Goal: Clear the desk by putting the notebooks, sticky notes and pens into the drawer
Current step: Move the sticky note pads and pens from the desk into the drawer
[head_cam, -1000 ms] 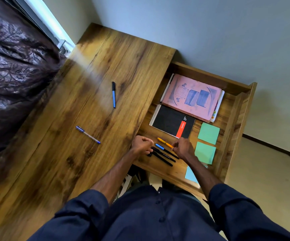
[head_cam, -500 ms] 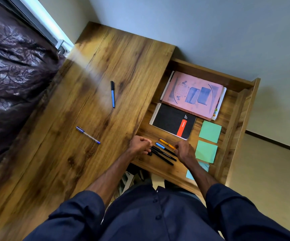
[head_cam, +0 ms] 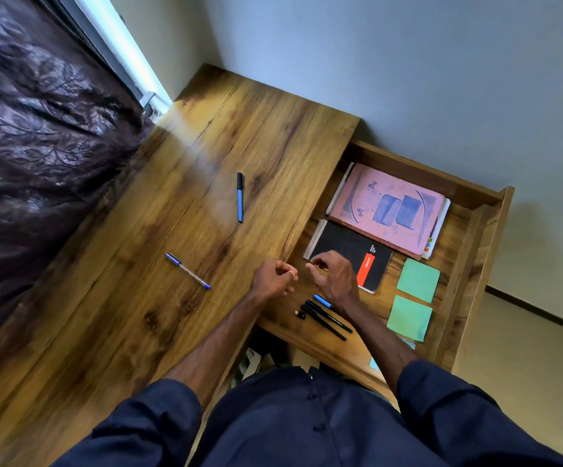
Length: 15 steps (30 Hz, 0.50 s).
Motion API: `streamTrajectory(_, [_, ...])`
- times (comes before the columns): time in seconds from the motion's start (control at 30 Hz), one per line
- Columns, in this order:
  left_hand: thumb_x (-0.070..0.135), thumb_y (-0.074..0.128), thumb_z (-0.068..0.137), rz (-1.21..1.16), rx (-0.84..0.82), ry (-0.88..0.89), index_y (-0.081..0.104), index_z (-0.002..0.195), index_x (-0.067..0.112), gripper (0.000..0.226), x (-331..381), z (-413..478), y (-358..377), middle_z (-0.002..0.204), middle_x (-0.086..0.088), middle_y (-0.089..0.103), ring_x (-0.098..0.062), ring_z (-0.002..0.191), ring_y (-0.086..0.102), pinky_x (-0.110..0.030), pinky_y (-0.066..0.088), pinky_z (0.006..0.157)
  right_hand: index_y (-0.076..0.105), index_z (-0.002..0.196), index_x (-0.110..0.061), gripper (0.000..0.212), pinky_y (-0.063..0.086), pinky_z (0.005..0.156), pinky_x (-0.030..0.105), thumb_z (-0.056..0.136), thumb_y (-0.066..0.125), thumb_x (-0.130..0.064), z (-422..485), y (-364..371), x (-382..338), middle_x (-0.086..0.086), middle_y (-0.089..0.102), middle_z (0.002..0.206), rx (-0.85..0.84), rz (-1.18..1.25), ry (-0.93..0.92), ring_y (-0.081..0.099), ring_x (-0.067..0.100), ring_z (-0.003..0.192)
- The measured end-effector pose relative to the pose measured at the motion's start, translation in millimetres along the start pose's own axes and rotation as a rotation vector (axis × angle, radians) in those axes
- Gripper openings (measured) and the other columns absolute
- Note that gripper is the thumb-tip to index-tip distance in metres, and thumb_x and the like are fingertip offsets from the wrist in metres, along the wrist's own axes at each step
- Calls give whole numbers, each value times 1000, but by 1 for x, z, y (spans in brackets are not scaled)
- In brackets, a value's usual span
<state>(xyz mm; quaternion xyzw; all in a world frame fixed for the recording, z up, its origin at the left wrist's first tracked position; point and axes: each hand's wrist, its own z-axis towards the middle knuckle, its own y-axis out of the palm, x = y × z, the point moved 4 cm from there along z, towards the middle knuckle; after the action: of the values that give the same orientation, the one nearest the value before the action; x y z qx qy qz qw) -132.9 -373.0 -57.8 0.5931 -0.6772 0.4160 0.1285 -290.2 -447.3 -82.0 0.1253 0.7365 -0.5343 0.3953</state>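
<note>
Both hands had lifted off the pens w/in the last second. Left hand (head_cam: 275, 278) sat curled nearly into a fist over the desk (head_cam: 159, 318) edge; couldn't tell if it held anything. Right hand (head_cam: 335, 276) hovered, fingers loosely bent, above the black notebook (head_cam: 351, 246) in the open drawer (head_cam: 475, 230). Pink notebook (head_cam: 388, 208) lay behind it, two green sticky-note pads (head_cam: 416, 298) to the right, black pens (head_cam: 327, 320) and a blue-capped pen (head_cam: 322, 301) near the drawer front. Two blue pens (head_cam: 239, 197) (head_cam: 187, 270) were on the desk, well apart.
</note>
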Motion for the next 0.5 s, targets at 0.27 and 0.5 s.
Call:
streamTrajectory(0.27, [16, 71, 91, -78, 182, 24, 75, 96, 10, 9, -11, 22, -75, 84, -9, 77, -18, 63, 73, -36, 61, 63, 74, 96, -14, 12, 56, 73, 29, 88, 72, -22, 48, 26, -93, 1, 71, 91, 14, -23, -211, 64, 12, 81])
streamTrajectory(0.5, [36, 69, 83, 58, 425, -16, 73, 88, 25, 13, -39, 21, -152, 91, 3, 77, -20, 91, 71, -34, 57, 82, 74, 104, -10, 25, 57, 80, 34, 88, 67, -28, 95, 79, -127, 7, 74, 99, -114, -80, -108, 68, 19, 88])
